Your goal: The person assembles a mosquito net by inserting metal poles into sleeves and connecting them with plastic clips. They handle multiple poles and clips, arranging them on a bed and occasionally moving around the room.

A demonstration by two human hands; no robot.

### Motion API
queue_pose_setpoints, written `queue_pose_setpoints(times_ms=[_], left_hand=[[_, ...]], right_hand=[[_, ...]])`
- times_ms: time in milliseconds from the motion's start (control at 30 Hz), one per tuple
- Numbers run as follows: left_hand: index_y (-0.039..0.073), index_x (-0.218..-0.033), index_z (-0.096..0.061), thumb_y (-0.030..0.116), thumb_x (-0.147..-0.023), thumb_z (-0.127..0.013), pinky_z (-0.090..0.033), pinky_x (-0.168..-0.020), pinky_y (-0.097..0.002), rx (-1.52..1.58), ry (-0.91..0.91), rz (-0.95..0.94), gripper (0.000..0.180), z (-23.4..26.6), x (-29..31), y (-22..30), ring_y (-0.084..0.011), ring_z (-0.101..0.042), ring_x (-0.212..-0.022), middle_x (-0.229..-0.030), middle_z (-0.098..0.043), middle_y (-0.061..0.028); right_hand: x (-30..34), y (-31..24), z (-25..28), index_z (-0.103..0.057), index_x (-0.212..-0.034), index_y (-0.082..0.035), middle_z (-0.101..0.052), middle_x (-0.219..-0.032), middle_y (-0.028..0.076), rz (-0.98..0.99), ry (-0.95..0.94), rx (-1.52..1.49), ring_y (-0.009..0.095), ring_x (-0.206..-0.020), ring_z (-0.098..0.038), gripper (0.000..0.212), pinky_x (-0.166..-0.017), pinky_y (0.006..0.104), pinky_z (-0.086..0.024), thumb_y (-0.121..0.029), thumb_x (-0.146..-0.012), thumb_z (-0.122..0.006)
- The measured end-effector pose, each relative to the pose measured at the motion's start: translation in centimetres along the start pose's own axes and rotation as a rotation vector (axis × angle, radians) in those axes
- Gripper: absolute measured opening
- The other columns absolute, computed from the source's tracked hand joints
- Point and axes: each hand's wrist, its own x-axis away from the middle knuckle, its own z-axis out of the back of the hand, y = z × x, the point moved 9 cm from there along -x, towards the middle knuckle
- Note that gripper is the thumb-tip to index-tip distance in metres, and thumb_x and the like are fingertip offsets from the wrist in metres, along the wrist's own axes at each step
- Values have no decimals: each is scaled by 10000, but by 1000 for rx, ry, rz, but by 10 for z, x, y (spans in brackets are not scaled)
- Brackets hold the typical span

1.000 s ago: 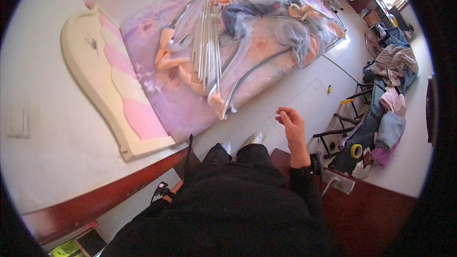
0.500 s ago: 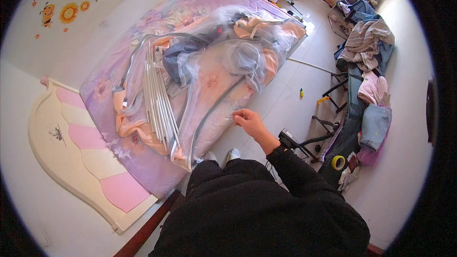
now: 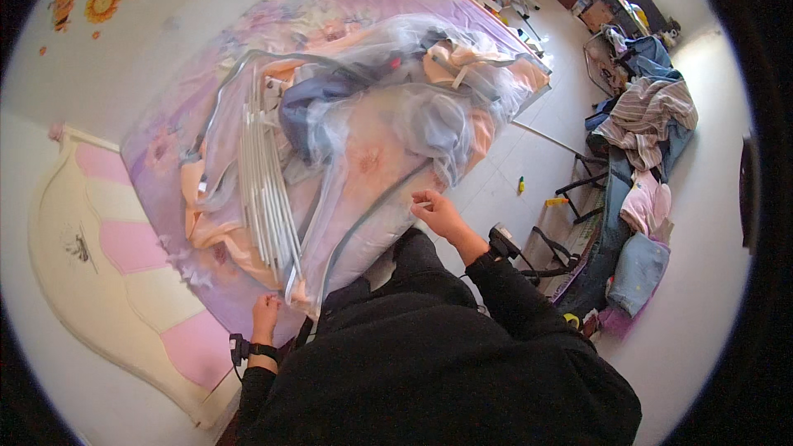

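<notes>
My right hand is held above the near edge of the bed. Its fingers are bent together and nothing shows in them. At the lower left, my left hand hovers by the bed's near corner with its fingers curled in; no object is visible there. Between and beyond the hands, a sheer mosquito net with peach fabric edging and grey bands lies bunched on the mattress. A bundle of thin white poles lies lengthwise on the net's left part, beside dark blue cloth in its folds. Neither hand visibly touches the net.
A cream-and-pink headboard stands at the left of the floral mattress. Along the right, a dark folding cot carries heaped clothes. A small yellow-green object lies on the tiled floor. Clutter fills the far end.
My left hand has come into view at the lower left. My right hand stays bent at nearly the same place. The view has shifted, and my legs are now closer to the bed.
</notes>
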Motion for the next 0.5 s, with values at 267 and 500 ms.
queue_pose_setpoints(times_ms=[267,500], left_hand=[[-18,-1063,-587,160,-916,-506,-485,-781,-309,-187,-137,3,245,-143,-66,175,-198,-638,-858,-928,-667,-120],[14,-1124,-583,196,-920,-529,-486,-800,-304,-170,-461,205,278,-291,-43,269,-203,-655,-889,-940,-693,-125]], right_hand=[[-202,59,138,-408,-1346,-29,-463,-1285,231,46,153,461,348,-1118,-521,845,-935,405,-446,-245,-632,-804],[-372,116,309,32,-1494,-212,-2,-1510,271,-288,468,522,485,-1379,-54,1397,-1096,563,-190,-298,-465,-909]])
